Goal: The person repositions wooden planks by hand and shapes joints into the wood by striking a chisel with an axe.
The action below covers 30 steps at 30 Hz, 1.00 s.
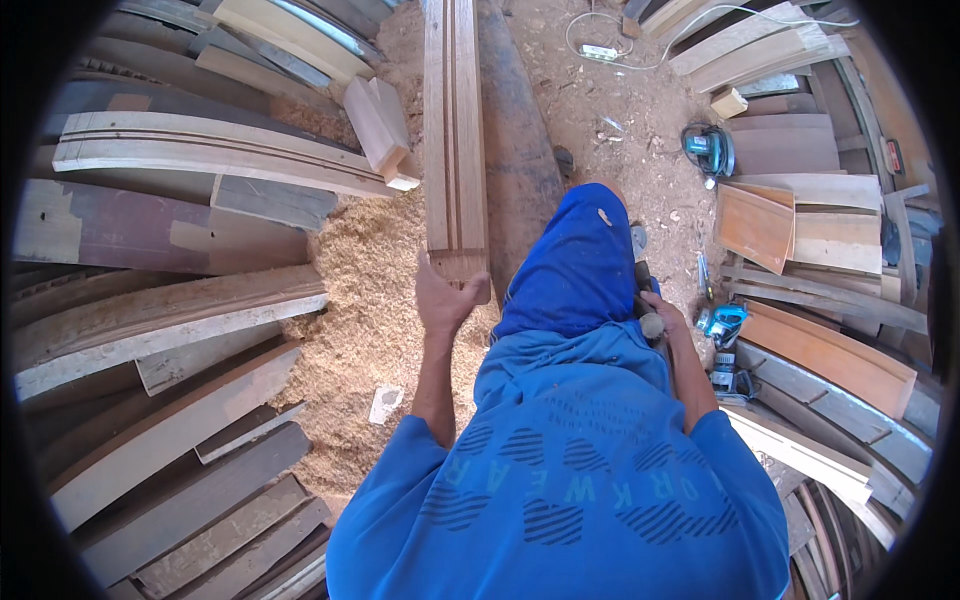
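A: Head view, where's the work?

B: The grooved timber (453, 130) lies just left of the blue-covered knee (570, 240), beside a dark board (520, 130), with shavings (365, 270) to its left!

A: And the hands?

B: Left hand (450, 297) is curled round the near end, thumb across, closed on the wood. Right hand (674, 320) sits beyond the knee against a dark round-ended object (651, 326); fingers partly hidden, so I can't tell whether it grips.

A: Which step?

B: Steadying the timber, I'd judge; shifting it would call for a firm hold and a straight line.

A: Its direction?

B: Long axis runs directly away from the body, grooves lengthwise, far end past the top edge.
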Each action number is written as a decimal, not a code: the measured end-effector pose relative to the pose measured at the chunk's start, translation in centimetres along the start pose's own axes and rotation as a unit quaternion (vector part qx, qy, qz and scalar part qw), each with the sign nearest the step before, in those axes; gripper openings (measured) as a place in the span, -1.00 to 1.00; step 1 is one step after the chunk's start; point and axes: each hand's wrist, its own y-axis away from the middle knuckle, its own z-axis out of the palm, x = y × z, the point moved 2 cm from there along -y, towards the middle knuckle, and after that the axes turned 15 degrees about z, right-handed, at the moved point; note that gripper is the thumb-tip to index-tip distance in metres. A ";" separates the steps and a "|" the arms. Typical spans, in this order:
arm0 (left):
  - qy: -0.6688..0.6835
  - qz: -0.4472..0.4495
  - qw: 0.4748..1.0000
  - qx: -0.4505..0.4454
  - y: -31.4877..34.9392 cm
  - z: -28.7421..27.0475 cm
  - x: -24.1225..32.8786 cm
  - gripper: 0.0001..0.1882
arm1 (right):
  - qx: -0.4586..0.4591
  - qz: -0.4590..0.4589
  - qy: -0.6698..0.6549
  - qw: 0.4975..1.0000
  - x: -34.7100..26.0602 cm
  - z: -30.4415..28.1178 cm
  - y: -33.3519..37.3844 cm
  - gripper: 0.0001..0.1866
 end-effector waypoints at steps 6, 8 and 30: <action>-0.206 0.009 0.973 -0.104 -0.7 0.8 3.7 0.30 | -0.023 0.004 -0.018 1.000 0.2 0.1 -0.8 -0.67; -0.177 0.038 0.979 -0.098 -1.2 0.7 1.2 0.28 | -0.020 0.003 -0.013 1.000 0.1 -0.3 -1.0 -0.67; 0.601 -0.146 0.777 -0.113 -1.1 3.4 1.9 0.17 | -0.046 0.030 -0.021 0.998 0.5 -2.4 -2.4 -0.59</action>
